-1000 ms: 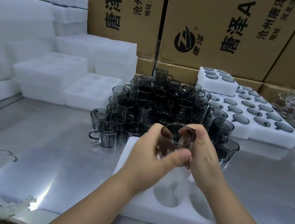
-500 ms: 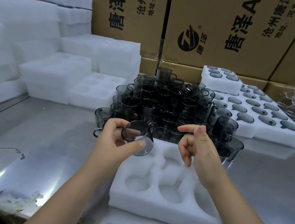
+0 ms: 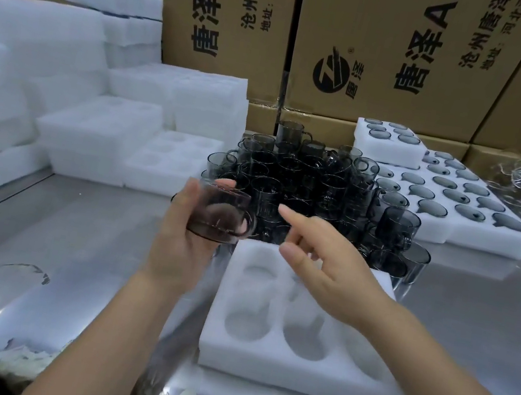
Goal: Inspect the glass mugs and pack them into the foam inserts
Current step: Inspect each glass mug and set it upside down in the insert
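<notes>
Smoky glass mug [image 3: 219, 216] lies tilted in the curled fingers of the left hand [image 3: 179, 252], just left of the empty foam insert [image 3: 258, 362] near the front edge of the table [image 3: 68, 250] — held one-handed, it could slip or knock the crowded mugs [image 3: 306, 184] behind. Right hand [image 3: 327, 265] hovers loose-fingered, holding nothing — cartons [image 3: 214, 15] read 唐泽, 沧州唐泽.

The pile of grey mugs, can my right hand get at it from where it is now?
Probably yes. The right hand is open and holds nothing, its forefinger pointing at the pile of grey mugs, with nothing between them; the foam insert lies below it.
</notes>
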